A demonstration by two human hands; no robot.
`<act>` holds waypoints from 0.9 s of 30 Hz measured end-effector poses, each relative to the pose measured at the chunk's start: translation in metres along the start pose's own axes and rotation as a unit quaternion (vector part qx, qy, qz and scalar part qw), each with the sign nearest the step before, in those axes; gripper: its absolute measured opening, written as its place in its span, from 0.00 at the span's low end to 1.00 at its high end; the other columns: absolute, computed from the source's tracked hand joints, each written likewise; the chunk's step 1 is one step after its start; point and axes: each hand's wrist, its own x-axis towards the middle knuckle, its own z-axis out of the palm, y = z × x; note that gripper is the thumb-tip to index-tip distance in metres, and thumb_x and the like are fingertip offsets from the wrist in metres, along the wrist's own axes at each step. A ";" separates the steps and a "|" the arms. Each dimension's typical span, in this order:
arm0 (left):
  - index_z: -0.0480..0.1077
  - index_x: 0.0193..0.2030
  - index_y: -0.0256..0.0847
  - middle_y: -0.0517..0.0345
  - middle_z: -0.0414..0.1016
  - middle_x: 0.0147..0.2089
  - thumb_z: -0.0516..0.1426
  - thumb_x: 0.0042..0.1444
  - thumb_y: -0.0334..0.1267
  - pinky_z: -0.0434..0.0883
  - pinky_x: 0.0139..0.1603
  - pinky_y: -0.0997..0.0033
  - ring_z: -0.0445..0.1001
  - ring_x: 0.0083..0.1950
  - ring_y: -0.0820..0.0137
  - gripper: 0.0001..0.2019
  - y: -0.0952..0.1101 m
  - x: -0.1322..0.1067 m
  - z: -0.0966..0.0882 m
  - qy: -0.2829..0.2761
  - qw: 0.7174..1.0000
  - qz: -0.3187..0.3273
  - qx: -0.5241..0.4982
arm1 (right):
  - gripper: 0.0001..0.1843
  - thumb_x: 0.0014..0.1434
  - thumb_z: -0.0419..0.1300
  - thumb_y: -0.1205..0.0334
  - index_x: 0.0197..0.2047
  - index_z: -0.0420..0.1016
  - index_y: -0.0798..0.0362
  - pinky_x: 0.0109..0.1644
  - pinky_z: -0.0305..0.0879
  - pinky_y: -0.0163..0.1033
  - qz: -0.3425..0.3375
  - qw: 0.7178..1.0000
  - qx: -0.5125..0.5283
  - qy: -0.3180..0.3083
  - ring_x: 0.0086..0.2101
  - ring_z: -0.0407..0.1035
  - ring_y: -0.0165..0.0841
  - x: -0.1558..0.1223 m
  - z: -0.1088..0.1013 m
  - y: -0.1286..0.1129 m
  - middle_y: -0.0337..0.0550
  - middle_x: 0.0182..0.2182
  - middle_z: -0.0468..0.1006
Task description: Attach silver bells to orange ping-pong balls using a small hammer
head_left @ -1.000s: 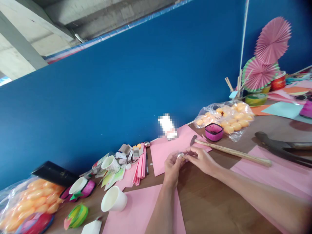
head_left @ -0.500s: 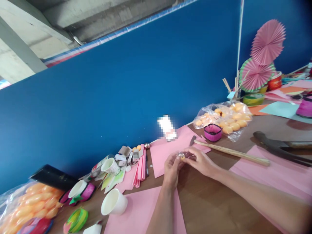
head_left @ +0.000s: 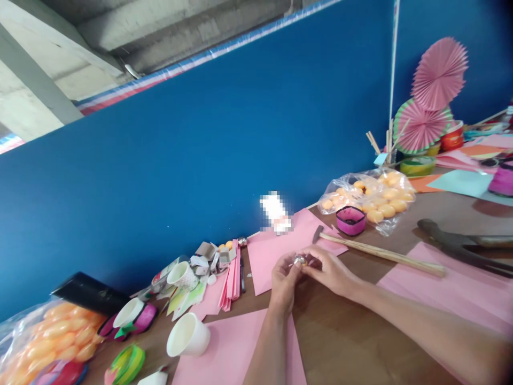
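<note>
Between the fingertips of both hands is a small shiny silver ball (head_left: 298,259) with a bit of orange at its lower edge. My left hand (head_left: 284,279) is closed round it from the left. From the right, my right hand (head_left: 326,270) pinches it with thumb and fingers; part of the ball is hidden by them. Both hands are above the brown table (head_left: 340,326), by the near edge of a pink paper sheet (head_left: 264,262). Just beyond the right hand lies a hammer (head_left: 380,253) with a wooden handle.
A white paper cup (head_left: 188,336) stands on pink paper at left. Bags of orange balls lie left (head_left: 60,331) and right (head_left: 387,198). A magenta box (head_left: 350,220) sits behind the hammer. A dark curved tool (head_left: 452,240) lies right. Pink paper fans (head_left: 440,75) stand by the blue wall (head_left: 200,149).
The fingers have shifted slightly round the ball, showing more silver and less orange on top. The camera has tilted a little; other things stay in place.
</note>
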 end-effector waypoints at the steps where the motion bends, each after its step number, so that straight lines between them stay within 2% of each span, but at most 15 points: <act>1: 0.70 0.43 0.37 0.52 0.73 0.41 0.59 0.50 0.37 0.69 0.44 0.68 0.72 0.42 0.68 0.13 0.000 0.000 0.000 0.001 1.000 -0.002 -0.001 | 0.12 0.53 0.58 0.65 0.43 0.68 0.52 0.39 0.69 0.39 -0.004 1.000 0.000 0.001 0.37 0.70 0.34 0.000 0.000 0.000 0.45 0.39 0.73; 7: 0.70 0.42 0.36 0.51 0.74 0.38 0.57 0.52 0.39 0.69 0.40 0.70 0.72 0.37 0.70 0.12 -0.002 0.001 -0.003 -0.001 1.000 0.000 0.010 | 0.16 0.51 0.58 0.69 0.44 0.68 0.50 0.40 0.68 0.38 -0.025 1.000 -0.010 0.002 0.39 0.68 0.34 -0.001 0.003 0.003 0.43 0.40 0.72; 11: 0.70 0.42 0.35 0.51 0.74 0.38 0.56 0.53 0.38 0.69 0.40 0.70 0.72 0.37 0.71 0.11 -0.004 0.002 -0.005 -0.009 1.000 0.001 0.016 | 0.19 0.49 0.58 0.72 0.45 0.68 0.50 0.40 0.68 0.38 -0.035 0.999 -0.020 0.001 0.40 0.68 0.34 -0.002 0.003 0.003 0.43 0.40 0.71; 22: 0.71 0.38 0.34 0.52 0.73 0.35 0.58 0.52 0.39 0.68 0.41 0.69 0.72 0.37 0.70 0.11 -0.006 0.003 -0.007 -0.002 0.999 0.005 0.038 | 0.15 0.51 0.59 0.68 0.44 0.67 0.51 0.42 0.68 0.39 -0.032 0.999 -0.038 -0.010 0.39 0.68 0.34 -0.002 0.002 0.001 0.44 0.40 0.71; 27: 0.71 0.40 0.36 0.52 0.73 0.37 0.56 0.53 0.39 0.68 0.42 0.68 0.72 0.38 0.70 0.10 -0.005 0.002 -0.006 -0.010 0.999 0.004 0.041 | 0.15 0.52 0.58 0.68 0.45 0.67 0.50 0.42 0.68 0.40 -0.038 0.998 -0.043 -0.014 0.40 0.68 0.35 -0.002 0.001 -0.002 0.45 0.40 0.71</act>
